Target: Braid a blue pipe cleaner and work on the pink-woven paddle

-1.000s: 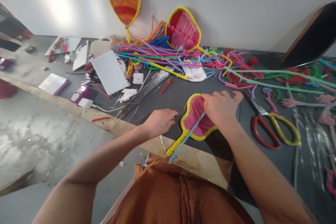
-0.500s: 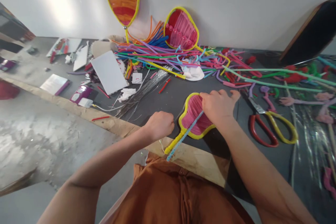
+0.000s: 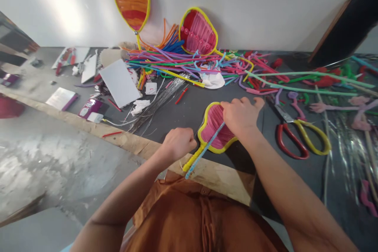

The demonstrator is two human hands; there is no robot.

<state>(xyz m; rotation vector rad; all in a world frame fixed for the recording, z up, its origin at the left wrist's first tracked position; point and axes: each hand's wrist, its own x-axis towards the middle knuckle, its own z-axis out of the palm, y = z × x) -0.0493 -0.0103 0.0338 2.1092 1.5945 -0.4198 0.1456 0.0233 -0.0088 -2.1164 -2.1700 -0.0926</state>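
On the dark tabletop lies a small paddle-shaped fan [image 3: 213,120], its pink wound face edged in yellow pipe cleaner, with a yellow handle pointing toward me over the table edge. My right hand [image 3: 240,117] covers the upper right of the fan. Its fingers are closed on a light blue pipe cleaner [image 3: 203,151], which slants down across the fan and alongside the handle. My left hand [image 3: 179,141] is curled into a fist just left of the fan. Whatever those fingers may hold is hidden. Scissors [image 3: 292,126] with one red and one yellow handle loop rest to the right.
Against the wall stand a striped fan [image 3: 130,0] and a pink-and-red fan [image 3: 199,33]. A pile of coloured pipe cleaners [image 3: 174,61] spreads along the back. Left are a white card [image 3: 120,82] and a purple box [image 3: 90,108]. A dark upright panel [image 3: 342,27] stands back right.
The view has shifted slightly, so most things appear a little further left. Both hands, the fan and the blue pipe cleaner keep nearly the same places relative to each other.
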